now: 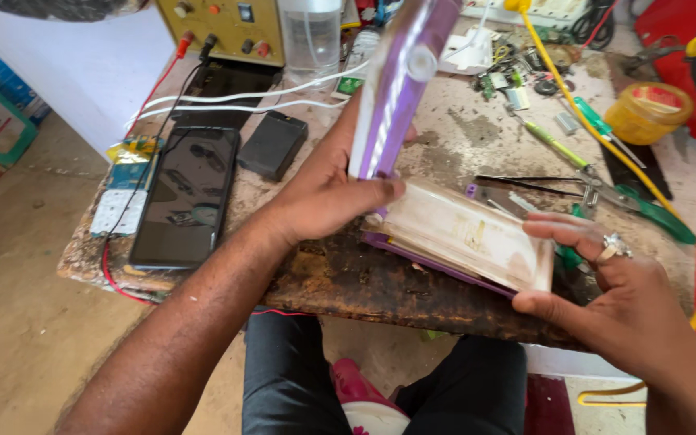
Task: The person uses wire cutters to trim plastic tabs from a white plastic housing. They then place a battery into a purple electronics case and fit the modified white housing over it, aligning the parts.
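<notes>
On the workbench [364,282], both hands prise a purple case [461,238], seemingly empty

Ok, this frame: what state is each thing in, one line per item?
Purple case: hinged open, upper half raised.
Lower half: flat on the bench.
Left hand: gripping the raised half.
Right hand: holding the lower half's edge.
Black phone: screen dark, lying face up.
Yellow tub: lid on.
</notes>
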A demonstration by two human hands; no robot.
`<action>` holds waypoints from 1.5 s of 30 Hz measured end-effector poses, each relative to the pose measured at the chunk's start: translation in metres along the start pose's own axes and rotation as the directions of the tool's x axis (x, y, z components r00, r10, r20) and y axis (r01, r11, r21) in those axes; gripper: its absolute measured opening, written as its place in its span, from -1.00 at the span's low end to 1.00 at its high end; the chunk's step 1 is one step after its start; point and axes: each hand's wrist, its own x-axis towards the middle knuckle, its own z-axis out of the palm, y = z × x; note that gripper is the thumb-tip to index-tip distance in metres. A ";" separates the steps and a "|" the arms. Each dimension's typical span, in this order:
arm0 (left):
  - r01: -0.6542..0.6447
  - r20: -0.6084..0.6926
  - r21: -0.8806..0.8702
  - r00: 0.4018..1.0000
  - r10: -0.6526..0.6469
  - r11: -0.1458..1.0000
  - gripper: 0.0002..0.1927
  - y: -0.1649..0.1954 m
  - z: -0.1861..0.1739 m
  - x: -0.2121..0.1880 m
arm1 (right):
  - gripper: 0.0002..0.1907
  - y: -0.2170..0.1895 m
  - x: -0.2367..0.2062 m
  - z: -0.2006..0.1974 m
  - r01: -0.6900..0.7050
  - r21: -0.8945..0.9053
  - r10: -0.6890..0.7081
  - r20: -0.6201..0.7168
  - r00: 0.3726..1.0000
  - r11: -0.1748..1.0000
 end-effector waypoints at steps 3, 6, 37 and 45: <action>0.046 0.028 -0.017 0.999 -0.046 0.999 0.04 0.002 -0.003 -0.013 | -0.29 0.000 0.001 0.005 0.033 -0.034 -0.033 0.000 0.999 0.999; 0.138 0.048 0.017 0.989 -0.138 0.990 0.00 0.007 -0.007 -0.018 | -0.29 0.001 0.003 0.007 -0.036 -0.009 0.036 -0.002 0.999 0.999; 0.293 0.201 0.345 0.905 -0.375 0.892 0.01 0.017 -0.024 -0.017 | -0.52 0.001 0.023 -0.003 0.178 -0.202 -0.149 0.152 0.977 0.963; 0.326 0.077 0.372 0.922 -0.379 0.869 -0.20 0.027 -0.012 -0.027 | -0.40 -0.006 0.017 0.008 0.154 -0.267 -0.137 0.083 0.987 0.951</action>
